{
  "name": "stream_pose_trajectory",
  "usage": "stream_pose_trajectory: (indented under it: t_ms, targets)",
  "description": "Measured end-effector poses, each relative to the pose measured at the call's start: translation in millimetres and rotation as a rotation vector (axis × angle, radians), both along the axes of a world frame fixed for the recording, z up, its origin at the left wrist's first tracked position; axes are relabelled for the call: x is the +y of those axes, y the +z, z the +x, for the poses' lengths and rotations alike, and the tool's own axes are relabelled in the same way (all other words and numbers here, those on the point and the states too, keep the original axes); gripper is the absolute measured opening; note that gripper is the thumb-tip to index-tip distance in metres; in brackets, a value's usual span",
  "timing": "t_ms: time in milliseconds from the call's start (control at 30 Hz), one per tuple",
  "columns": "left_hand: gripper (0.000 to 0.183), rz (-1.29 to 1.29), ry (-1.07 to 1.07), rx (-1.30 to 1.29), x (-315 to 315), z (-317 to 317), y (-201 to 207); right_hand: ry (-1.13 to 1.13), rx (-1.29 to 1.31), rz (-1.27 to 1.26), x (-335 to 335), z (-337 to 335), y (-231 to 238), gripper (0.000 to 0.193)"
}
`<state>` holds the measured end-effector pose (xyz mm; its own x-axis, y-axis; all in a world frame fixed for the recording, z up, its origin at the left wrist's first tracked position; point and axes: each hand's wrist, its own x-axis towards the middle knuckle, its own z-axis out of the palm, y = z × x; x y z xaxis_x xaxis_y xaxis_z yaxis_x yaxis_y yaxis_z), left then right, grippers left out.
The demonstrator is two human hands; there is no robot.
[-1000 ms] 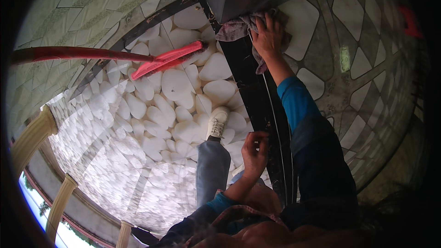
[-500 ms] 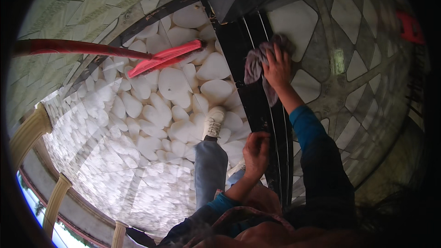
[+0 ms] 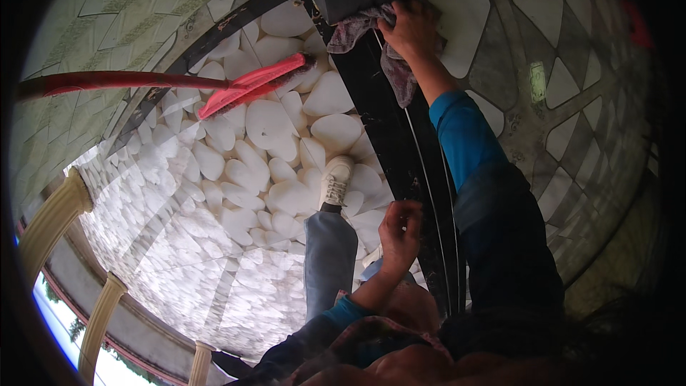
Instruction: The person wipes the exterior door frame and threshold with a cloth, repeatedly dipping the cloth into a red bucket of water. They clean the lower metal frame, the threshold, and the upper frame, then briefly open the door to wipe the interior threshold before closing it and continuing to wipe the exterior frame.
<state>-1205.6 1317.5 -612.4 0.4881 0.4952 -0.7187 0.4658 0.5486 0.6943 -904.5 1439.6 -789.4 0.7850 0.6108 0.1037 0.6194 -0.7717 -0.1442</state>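
My right hand (image 3: 413,31) presses a crumpled purplish-grey rag (image 3: 355,31) onto the far end of a black door track (image 3: 421,150) with thin shiny rails. Part of the rag bunches against the foot of a dark upright panel, and a loose fold hangs back along the rails. Its fingers are bent over the cloth. Closer to my body, my left hand (image 3: 400,236) hovers beside the track with its fingers curled in, and nothing shows in them.
On the pebble-patterned floor (image 3: 268,129) to the left lies a red broom (image 3: 250,86), its long handle running to the left edge. My shoe (image 3: 336,180) stands by the track. Right of it spreads a floor of pale patterned tiles (image 3: 536,7). Cream columns (image 3: 103,314) rise at lower left.
My right hand has slid the rag away from me along the track, up to the dark panel. My left hand stays curled in nearly the same place.
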Motion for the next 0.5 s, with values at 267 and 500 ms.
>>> stream_pose_trajectory:
  t_ms: [267, 500]
  targets:
    - [0.009, -0.006, 0.064, -0.005, 2, 4, -7, 0.096, 0.06, 0.056, -115, -70, 26, 0.044]
    - [0.01, 0.012, 0.088, -0.007, 5, 2, -9, 0.03, 0.022, -0.19, -111, -106, 33, 0.053]
